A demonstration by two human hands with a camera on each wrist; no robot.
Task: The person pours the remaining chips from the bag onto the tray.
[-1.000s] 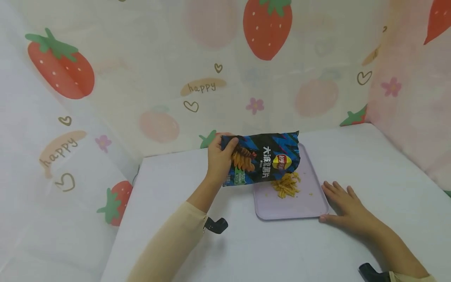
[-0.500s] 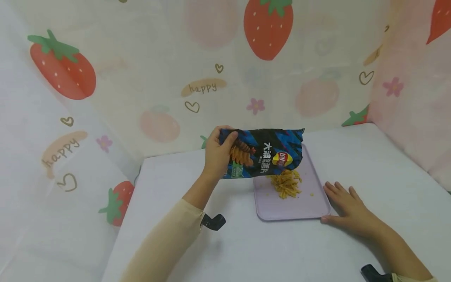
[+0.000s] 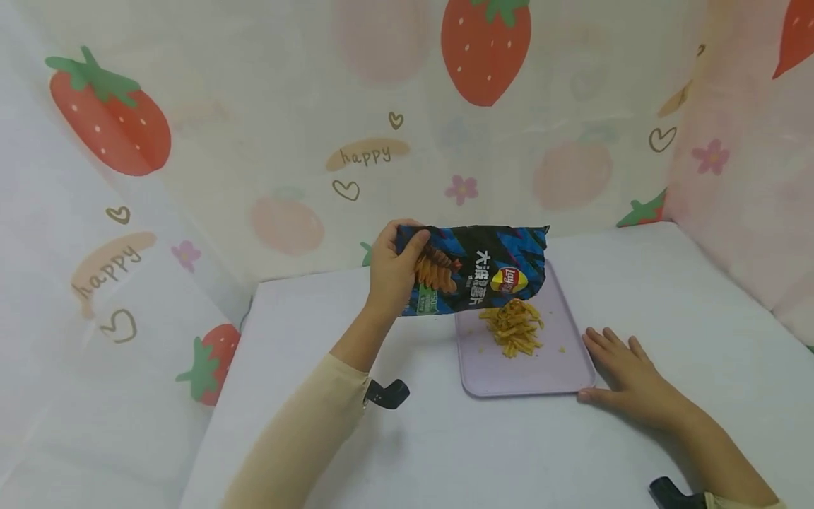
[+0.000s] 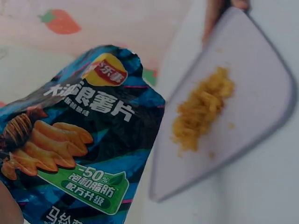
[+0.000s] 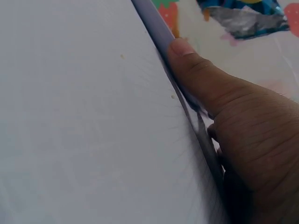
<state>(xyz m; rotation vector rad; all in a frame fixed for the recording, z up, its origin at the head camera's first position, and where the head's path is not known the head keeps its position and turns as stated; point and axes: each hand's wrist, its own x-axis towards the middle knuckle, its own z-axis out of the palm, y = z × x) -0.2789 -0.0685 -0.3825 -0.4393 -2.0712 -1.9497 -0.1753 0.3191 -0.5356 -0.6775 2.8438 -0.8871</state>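
Backdrop (image 3: 267, 113); bag (image 5: 247, 18) silvery, right wrist only.

Two hands (image 3: 392, 276) (image 3: 629, 382), one bag (image 3: 472, 270), one tray (image 3: 518, 378)

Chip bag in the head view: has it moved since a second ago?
Yes, upward: the chip bag now sits higher in the picture, closer to the pink flower print above it.

Left hand (image 3: 393, 272) grips one end of a blue-and-black Lay's bag (image 3: 473, 268), held sideways and raised; its other end overlaps the far part of a lilac tray (image 3: 528, 382). Yellow chip pieces (image 3: 514, 329) heaped mid-tray, a few crumbs apart. Right hand (image 3: 629, 382) flat on white worktop (image 3: 305, 339), fingers spread, thumb at tray's near right corner. Behind: strawberry-print backdrop (image 3: 254, 106).
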